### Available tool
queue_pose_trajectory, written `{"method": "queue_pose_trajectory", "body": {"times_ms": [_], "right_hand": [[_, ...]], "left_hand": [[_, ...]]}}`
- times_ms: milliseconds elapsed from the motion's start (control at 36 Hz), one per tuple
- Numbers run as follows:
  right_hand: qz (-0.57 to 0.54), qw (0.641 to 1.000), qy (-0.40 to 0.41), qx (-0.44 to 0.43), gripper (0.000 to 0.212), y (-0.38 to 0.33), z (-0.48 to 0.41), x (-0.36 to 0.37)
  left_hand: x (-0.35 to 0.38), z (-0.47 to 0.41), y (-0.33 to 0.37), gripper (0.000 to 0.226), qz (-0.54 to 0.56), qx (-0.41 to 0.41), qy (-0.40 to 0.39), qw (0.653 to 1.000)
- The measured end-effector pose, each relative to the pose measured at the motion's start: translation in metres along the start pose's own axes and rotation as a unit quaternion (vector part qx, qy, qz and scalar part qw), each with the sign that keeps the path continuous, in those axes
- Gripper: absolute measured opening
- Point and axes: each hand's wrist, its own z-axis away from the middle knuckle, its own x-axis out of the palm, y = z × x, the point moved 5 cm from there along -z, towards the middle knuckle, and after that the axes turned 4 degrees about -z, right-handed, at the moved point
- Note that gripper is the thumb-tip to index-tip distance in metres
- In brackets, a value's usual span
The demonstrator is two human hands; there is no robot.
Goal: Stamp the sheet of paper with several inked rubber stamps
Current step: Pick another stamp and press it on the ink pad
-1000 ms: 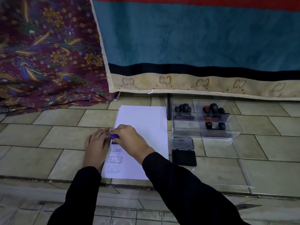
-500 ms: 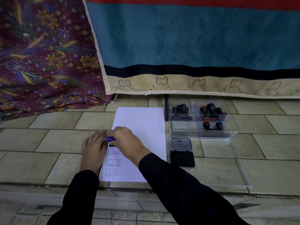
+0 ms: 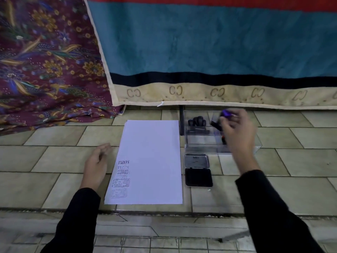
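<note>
Sheet of paper (image 3: 149,161): lying flat on the tiled floor (image 3: 54,157), long side running away from the viewer, sitting between the two hands.
Stamped marks (image 3: 122,172): running in a column along the sheet's near left edge and reading upside down. The farthest spells SAMPLE, with fainter words and two boxed forms lying nearer the viewer.
Left hand (image 3: 97,161): resting just beside the sheet's left edge, not touching the paper. Fingers loosely curled, holding nothing.
Right hand (image 3: 235,132): hovering over the right side of the clear plastic box (image 3: 200,148), fingers curling round the purple-handled stamp. Looking blurred.
Purple-handled stamp (image 3: 226,113): being gripped at the right hand's fingertips above the box's far right part, well apart from the paper. Purple handle showing, the rest too blurred to make out.
Clear plastic box: standing just to the right of the sheet's far half, divided into compartments.
Black stamps (image 3: 197,125): clustering in the box's far left compartment, knobs pointing up.
Ink pad (image 3: 198,177): lying open just right of the sheet, between the box and the viewer. Silvery lid (image 3: 196,161) folding back toward the box.
Backdrop: blue blanket (image 3: 200,52) with a pale lettered border hanging behind the box, and floral cloth (image 3: 45,61) draping at far left.
Black sleeves (image 3: 273,207): covering both forearms.
</note>
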Motion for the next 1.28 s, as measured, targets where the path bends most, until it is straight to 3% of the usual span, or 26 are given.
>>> {"method": "queue_pose_trajectory", "body": {"times_ms": [167, 306, 611, 833, 1083, 1278], "right_hand": [[0.187, 0.982, -0.021, 0.028, 0.023, 0.060, -0.027, -0.046], [0.165, 0.983, -0.034, 0.066, 0.020, 0.076, -0.035, -0.045], [0.285, 0.949, -0.133, 0.013, 0.018, 0.068, -0.048, -0.032], [0.297, 0.943, -0.147, 0.036, 0.027, 0.072, -0.048, -0.029], [0.307, 0.938, -0.157, 0.041, 0.011, 0.076, -0.044, -0.027], [0.298, 0.948, -0.099, -0.051, 0.011, 0.040, -0.046, -0.004]], "left_hand": [[0.026, 0.012, 0.039, 0.030, -0.003, 0.045, -0.019, 0.999], [0.064, 0.034, 0.083, 0.030, -0.065, 0.128, -0.063, 0.988], [0.136, 0.084, 0.112, 0.033, -0.155, 0.214, -0.146, 0.953], [0.151, 0.094, 0.100, 0.037, -0.200, 0.223, -0.150, 0.942], [0.152, 0.097, 0.097, 0.036, -0.217, 0.239, -0.131, 0.937], [0.151, 0.096, 0.096, 0.038, -0.197, 0.226, -0.137, 0.944]]}}
